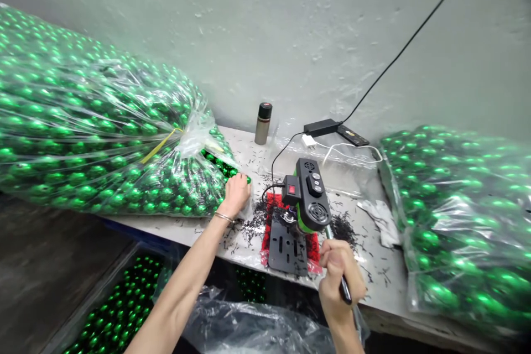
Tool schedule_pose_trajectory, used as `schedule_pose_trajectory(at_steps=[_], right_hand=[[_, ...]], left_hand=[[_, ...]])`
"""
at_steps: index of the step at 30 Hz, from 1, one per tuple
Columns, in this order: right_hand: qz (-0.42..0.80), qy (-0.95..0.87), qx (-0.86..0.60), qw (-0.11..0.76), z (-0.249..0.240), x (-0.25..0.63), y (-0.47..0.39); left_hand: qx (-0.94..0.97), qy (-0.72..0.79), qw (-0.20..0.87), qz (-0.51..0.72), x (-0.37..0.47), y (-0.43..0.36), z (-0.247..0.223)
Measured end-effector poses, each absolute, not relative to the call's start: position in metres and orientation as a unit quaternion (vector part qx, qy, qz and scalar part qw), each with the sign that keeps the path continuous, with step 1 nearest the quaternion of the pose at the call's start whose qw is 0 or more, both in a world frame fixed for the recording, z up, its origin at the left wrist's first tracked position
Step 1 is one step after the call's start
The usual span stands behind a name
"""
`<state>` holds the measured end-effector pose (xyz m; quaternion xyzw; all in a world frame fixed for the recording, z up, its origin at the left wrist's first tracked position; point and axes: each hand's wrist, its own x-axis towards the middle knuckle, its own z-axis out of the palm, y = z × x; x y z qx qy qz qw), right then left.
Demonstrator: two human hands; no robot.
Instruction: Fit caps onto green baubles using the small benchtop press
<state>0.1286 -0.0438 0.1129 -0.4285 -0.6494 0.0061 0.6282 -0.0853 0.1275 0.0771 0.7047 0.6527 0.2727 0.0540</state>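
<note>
My left hand (236, 194) is closed at the mouth of the large clear bag (103, 133) on the left, with a shiny green ball (249, 180) showing at its fingertips. More green balls lie in the bag's opening beside the fingers. My right hand (341, 279) wraps around the lever (345, 291) of a small black and green bench drill press (313, 193). Under the drill head lies its slotted black base plate (287, 249), set on a red mat (314, 251). What sits directly beneath the chuck is mostly hidden.
Black shavings (342, 228) litter the white table (244, 146). Behind the drill are a bottle (263, 124), a power adapter (321, 127) and cables. A white glove (381, 221) and another ball bag (464, 221) lie right. A bin of green balls (124, 298) stands below.
</note>
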Motion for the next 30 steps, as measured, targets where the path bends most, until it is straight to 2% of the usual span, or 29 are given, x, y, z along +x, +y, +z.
schedule_pose_trajectory(at_steps=[2,3,6,8,11,16,24,30], right_hand=[[0.006,-0.65,-0.43,0.626,0.112,0.128,-0.044],[0.005,-0.65,-0.432,0.625,0.112,0.128,-0.044],[0.0,-0.643,-0.438,0.628,0.112,0.128,-0.044],[-0.001,-0.643,-0.44,0.627,0.111,0.128,-0.044],[-0.003,-0.647,-0.444,0.62,0.112,0.127,-0.045],[0.001,-0.641,-0.455,0.618,0.114,0.126,-0.047],[0.004,-0.643,-0.452,0.618,0.111,0.127,-0.047],[0.004,-0.645,-0.449,0.618,0.108,0.127,-0.047]], left_hand=[[0.686,0.642,0.113,0.322,-0.091,0.112,0.08],[0.664,0.629,0.178,0.363,-0.093,0.102,0.081],[0.511,0.535,0.472,0.48,-0.093,0.068,0.082],[0.386,0.455,0.621,0.509,-0.087,0.046,0.078],[0.283,0.391,0.716,0.505,-0.071,0.023,0.068],[0.3,0.433,0.715,0.461,-0.037,0.01,0.046],[0.486,0.522,0.591,0.377,-0.016,0.008,0.032],[0.634,0.511,0.454,0.362,-0.015,0.009,0.033]])
